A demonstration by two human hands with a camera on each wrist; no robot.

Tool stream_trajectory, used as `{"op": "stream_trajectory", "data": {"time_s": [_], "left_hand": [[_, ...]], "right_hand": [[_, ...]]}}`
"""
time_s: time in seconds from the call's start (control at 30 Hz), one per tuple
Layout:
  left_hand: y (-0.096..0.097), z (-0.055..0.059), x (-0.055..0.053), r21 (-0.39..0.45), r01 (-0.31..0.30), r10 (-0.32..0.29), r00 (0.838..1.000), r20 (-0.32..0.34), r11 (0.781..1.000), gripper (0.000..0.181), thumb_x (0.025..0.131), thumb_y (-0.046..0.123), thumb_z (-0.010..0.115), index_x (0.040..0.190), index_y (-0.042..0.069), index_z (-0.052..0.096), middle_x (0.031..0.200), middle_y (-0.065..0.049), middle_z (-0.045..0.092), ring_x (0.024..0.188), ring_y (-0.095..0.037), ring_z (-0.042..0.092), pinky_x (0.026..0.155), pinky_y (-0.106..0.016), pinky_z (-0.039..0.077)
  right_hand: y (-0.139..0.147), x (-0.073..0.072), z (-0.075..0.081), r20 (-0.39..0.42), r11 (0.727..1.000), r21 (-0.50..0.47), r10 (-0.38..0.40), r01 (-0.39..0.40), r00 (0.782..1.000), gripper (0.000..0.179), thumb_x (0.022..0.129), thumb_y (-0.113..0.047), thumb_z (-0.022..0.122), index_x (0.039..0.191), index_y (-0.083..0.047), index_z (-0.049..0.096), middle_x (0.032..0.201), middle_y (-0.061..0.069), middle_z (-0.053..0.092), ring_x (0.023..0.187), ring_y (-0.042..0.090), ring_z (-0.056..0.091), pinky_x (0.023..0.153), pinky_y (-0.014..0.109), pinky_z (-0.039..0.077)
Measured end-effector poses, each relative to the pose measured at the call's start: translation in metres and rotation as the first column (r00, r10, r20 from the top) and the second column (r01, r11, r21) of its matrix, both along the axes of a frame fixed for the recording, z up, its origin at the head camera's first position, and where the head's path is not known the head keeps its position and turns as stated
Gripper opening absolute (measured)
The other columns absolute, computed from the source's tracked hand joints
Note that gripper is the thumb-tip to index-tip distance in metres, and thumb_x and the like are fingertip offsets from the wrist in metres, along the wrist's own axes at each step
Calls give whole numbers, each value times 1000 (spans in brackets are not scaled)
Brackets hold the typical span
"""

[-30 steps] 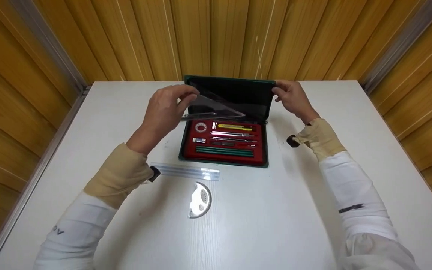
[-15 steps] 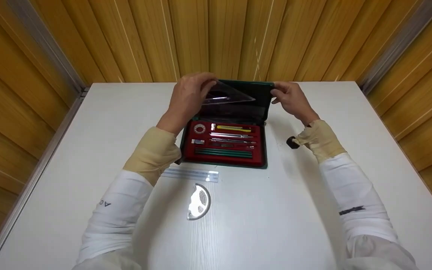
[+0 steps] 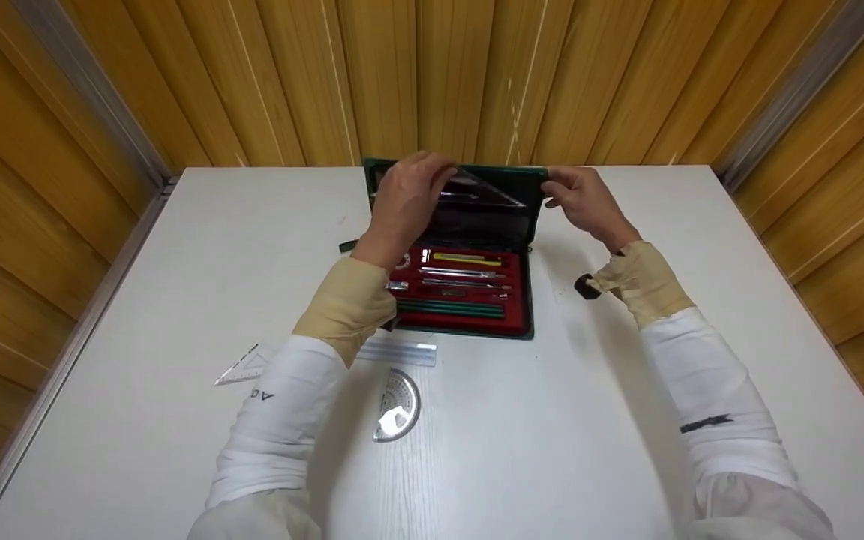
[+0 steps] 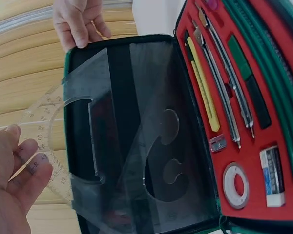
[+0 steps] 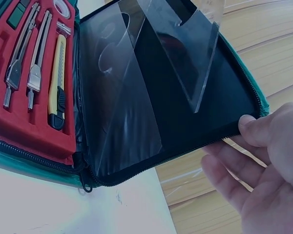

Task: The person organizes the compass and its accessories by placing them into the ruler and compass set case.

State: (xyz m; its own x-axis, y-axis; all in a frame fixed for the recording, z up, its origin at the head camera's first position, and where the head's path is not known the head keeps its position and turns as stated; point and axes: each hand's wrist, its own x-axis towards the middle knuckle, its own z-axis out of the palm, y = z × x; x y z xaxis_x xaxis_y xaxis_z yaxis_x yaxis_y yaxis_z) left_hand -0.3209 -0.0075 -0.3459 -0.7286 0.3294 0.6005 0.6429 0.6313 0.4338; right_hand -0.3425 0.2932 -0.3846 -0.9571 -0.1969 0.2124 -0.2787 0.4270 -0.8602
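In the head view, my left hand [image 3: 411, 191] pinches a clear set square [image 3: 503, 196] by its edge, holding it tilted in front of the raised lid. The left wrist view shows the set square [image 4: 41, 134] overlapping the lid's black inside, its scale projecting past the lid edge. My right hand [image 3: 586, 201] grips the far right corner of the lid, thumb on the inner side. The green zip case [image 3: 526, 300] lies with its lid raised. A clear pocket [image 5: 132, 131] lines the lower lid, with a clear curve template [image 4: 161, 163] in it.
The red insert holds a yellow cutter [image 3: 466, 259], compasses [image 4: 224, 78], green pencils [image 3: 451, 308], an eraser [image 4: 272, 175] and a tape roll [image 4: 236, 185]. On the white table lie a ruler [image 3: 411, 352], a protractor [image 3: 400, 412] and a smaller set square [image 3: 241, 369].
My left hand has carried the set square right and up to the lid. The smaller set square on the table has come out from behind my left arm. My right hand stays at the lid corner.
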Motion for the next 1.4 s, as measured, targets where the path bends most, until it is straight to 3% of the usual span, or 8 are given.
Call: {"op": "stream_trajectory", "data": {"time_s": [0.37, 0.63, 0.77, 0.97, 1.17, 1.4], "left_hand": [[14, -13, -5, 14, -32, 31, 998, 50, 999, 23, 106, 24, 59, 115, 10, 76, 113, -5, 74, 104, -16, 69, 92, -28, 55], [17, -22, -9, 19, -24, 23, 999, 30, 1000, 24, 106, 22, 59, 115, 7, 76, 112, -8, 75, 105, -18, 70, 92, -30, 55], [20, -21, -10, 24, -5, 5, 1000, 27, 1000, 24, 107, 21, 59, 115, 7, 75, 112, -8, 75, 104, -18, 70, 91, -30, 55], [24, -19, -10, 8, 0, 0, 999, 38, 1000, 24, 107, 20, 58, 117, 6, 74, 113, -8, 74, 105, -18, 70, 91, -29, 55], [24, -15, -9, -34, -8, 9, 999, 47, 999, 25, 108, 21, 56, 118, 7, 73, 115, -9, 74, 108, -21, 69, 93, -31, 55], [20, -16, -10, -13, -41, 41, 999, 18, 999, 24, 108, 21, 56, 116, 7, 73, 112, -8, 73, 103, -19, 69, 89, -30, 56]], "right_hand": [[3, 2, -1, -27, 998, -39, 53, -54, 998, 28, 108, -3, 51, 130, 4, 67, 118, 21, 72, 101, 22, 71, 91, 35, 58], [-2, 11, 8, -64, 990, -52, 128, -131, 990, 29, 106, 5, 48, 128, 9, 66, 118, 29, 69, 103, 36, 69, 93, 45, 57], [-6, 22, 18, -57, 990, -59, 123, -126, 991, 27, 105, 6, 48, 126, 12, 65, 115, 30, 69, 101, 34, 69, 90, 42, 58], [-3, 25, 20, -59, 989, -60, 128, -132, 990, 27, 105, 5, 50, 126, 10, 66, 113, 25, 70, 98, 26, 69, 86, 33, 59], [-4, 27, 20, -55, 992, -51, 110, -113, 992, 26, 106, 4, 49, 125, 12, 65, 113, 28, 69, 100, 31, 67, 87, 34, 58], [-4, 27, 22, -44, 994, -45, 94, -96, 995, 27, 106, 4, 50, 127, 12, 65, 114, 28, 69, 101, 33, 67, 88, 34, 58]]}}
